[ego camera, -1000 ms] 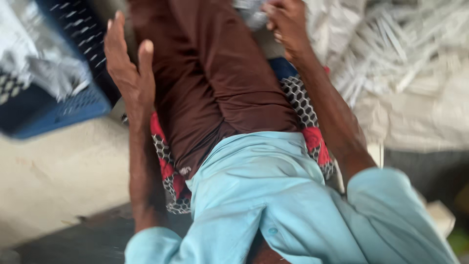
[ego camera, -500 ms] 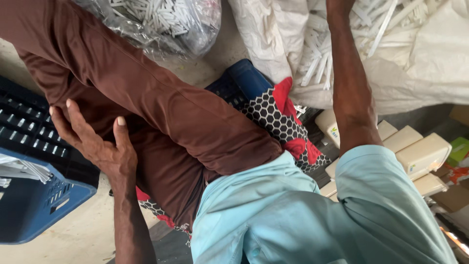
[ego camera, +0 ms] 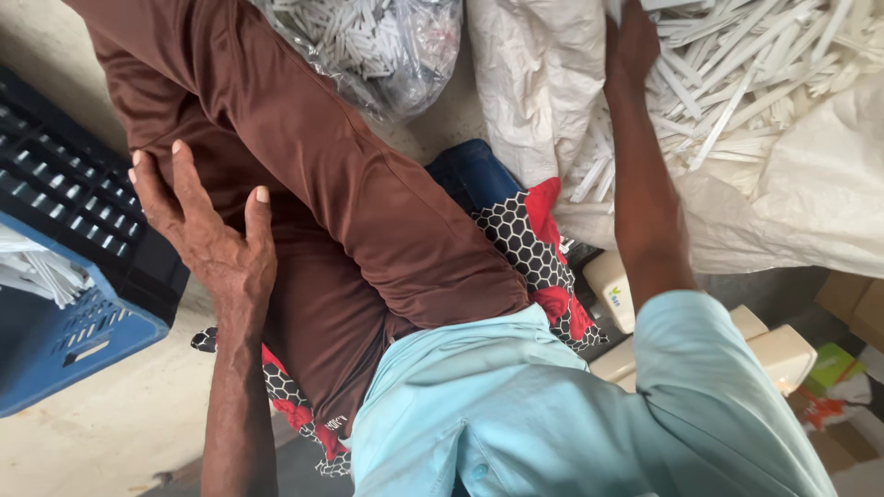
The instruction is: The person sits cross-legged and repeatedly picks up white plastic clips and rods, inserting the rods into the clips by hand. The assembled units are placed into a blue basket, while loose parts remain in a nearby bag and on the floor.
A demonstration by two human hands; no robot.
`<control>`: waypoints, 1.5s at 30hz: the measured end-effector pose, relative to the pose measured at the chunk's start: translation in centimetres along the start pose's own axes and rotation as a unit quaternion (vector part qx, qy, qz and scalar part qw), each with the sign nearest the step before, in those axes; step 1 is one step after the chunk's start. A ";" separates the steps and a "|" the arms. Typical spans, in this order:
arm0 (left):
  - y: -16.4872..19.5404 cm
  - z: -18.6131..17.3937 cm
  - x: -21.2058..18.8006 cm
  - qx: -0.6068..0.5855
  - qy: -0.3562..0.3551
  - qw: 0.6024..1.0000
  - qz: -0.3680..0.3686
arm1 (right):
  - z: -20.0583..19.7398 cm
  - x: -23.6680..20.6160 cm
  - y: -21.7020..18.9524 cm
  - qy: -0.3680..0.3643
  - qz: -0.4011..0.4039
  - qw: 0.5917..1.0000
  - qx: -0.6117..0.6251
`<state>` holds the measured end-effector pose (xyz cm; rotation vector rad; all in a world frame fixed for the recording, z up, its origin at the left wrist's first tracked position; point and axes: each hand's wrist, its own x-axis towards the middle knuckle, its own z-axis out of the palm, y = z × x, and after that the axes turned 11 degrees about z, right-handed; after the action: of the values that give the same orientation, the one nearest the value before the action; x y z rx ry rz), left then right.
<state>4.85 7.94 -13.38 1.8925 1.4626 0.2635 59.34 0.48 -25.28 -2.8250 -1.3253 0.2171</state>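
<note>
My left hand [ego camera: 207, 230] rests open against my brown trouser leg [ego camera: 350, 202], fingers spread, holding nothing. My right hand [ego camera: 635, 41] reaches up into a large white sack [ego camera: 792, 202] full of white plastic sticks [ego camera: 737, 83]. Its fingers are buried among the sticks at the top edge, so I cannot tell whether they grip any. I sit on a patterned cushion [ego camera: 534, 248] in black, white and red. My light blue shirt [ego camera: 571, 405] fills the lower middle.
A clear plastic bag [ego camera: 378, 46] of white sticks lies above my knee. A blue crate [ego camera: 55, 322] and a black crate [ego camera: 64, 184] stand at the left on the concrete floor. Cream boxes [ego camera: 773, 354] and cardboard lie at the lower right.
My view has shifted, bringing the white sack into sight. My right hand has reached further into the sticks. The left hand stays spread on my leg.
</note>
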 end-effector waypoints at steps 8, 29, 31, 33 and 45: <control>4.5 -0.6 -1.2 0.074 0.105 0.979 0.156 | -12.8 -14.1 5.8 0.035 0.174 0.964 0.196; 9.0 -2.3 -15.7 0.005 0.069 0.963 0.261 | -15.0 -24.1 -14.9 -0.423 -0.075 0.671 0.604; 8.7 -1.8 -15.6 -0.003 0.081 0.971 0.226 | -14.7 -23.7 -13.9 -0.456 0.024 0.553 0.697; 8.6 -1.5 -15.3 -0.001 0.078 0.979 0.190 | -14.8 -23.1 -12.4 -0.484 0.077 0.457 0.743; 7.8 -0.8 -13.5 0.031 0.029 0.973 0.229 | -13.1 -24.9 -10.4 -0.374 0.053 0.563 0.735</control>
<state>5.84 -4.72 -4.28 2.2762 1.0618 0.4961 37.38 -11.27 -8.58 -1.2068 -0.3420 1.6606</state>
